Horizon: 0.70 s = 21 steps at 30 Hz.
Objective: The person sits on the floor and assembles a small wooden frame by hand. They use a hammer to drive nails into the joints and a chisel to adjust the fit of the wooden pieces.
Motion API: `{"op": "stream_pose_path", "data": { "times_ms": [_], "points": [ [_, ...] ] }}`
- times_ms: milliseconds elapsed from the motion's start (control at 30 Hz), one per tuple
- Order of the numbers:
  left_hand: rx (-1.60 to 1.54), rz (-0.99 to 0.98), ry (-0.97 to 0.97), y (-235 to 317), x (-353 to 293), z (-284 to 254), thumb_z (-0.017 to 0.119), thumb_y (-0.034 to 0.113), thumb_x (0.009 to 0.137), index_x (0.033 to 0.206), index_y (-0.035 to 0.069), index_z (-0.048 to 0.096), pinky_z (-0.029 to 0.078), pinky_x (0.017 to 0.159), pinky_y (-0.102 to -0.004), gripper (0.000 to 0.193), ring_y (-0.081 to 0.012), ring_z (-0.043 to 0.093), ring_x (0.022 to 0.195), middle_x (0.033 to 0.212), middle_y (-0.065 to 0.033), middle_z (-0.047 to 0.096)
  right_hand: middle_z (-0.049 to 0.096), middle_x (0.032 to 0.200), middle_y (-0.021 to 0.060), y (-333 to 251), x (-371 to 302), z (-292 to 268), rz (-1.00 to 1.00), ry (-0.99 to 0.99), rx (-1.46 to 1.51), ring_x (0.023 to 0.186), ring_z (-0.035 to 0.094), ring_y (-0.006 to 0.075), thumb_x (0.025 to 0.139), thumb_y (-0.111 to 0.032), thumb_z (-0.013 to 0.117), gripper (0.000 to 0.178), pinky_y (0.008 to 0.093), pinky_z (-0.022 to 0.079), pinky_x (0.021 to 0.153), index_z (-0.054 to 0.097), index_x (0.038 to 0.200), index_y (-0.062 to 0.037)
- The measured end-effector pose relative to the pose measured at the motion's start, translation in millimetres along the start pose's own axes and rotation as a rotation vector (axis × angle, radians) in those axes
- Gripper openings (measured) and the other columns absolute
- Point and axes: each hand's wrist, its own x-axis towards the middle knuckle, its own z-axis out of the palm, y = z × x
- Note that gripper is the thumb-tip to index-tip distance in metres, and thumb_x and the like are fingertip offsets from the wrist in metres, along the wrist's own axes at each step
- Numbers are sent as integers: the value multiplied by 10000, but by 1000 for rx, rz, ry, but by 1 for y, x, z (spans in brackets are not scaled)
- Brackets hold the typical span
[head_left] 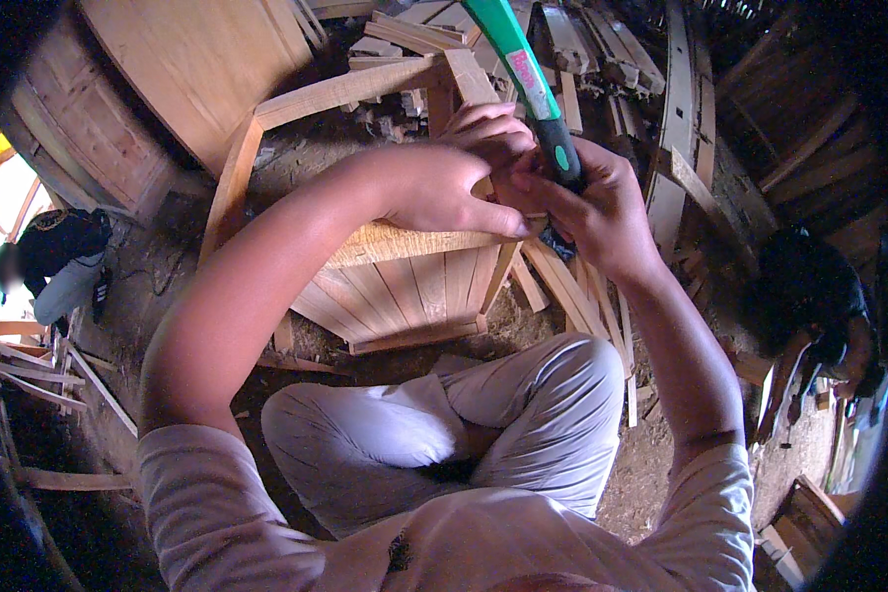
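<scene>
A wooden frame [419, 245] with slatted boards below its top rail stands in front of my crossed legs. At its right corner, my left hand [454, 187] is bent over the wood, its thumb on the near side and fingers curled beyond. Close beside it, my right hand [607, 202] is closed around the black grip of a green-handled tool [528, 79]. The handle slants up and left past the picture's top edge, so the tool's head is hidden. The fingertips of both hands come close together; whether something small is between them I cannot tell.
Stacked planks [602, 44] lie beyond the frame, and a large wooden panel [187, 69] leans at the far left. Loose strips [572, 296] lie right of the frame. One person [59, 257] bends at the left; another person [809, 306] is at the right.
</scene>
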Motion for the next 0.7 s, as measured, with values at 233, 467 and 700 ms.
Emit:
{"op": "stream_pose_path", "data": {
  "times_ms": [233,467,700],
  "points": [
    [11,-3,-11,1,2,-2,704,473,891,1288,79,588,259,1214,-446,571,-346,324,1406,1384,-158,475,750,978,60,3,0,-3,-32,-34,-11,913,706,125,944,-65,737,182,301,577,837,697,1107,7],
    [-11,-24,11,-4,0,2,748,546,847,1418,102,496,215,1255,-479,766,-396,243,1504,1501,-161,430,757,994,66,5,0,-1,-85,-50,46,917,709,133,948,-75,735,218,308,577,856,701,1150,2],
    [47,28,33,-12,0,4,768,538,857,1344,106,532,228,1251,-475,693,-385,264,1500,1475,-144,462,659,1033,74,-29,-17,-29,41,8,22,894,591,100,993,-145,673,361,271,479,794,596,1293,40]
  ]
}}
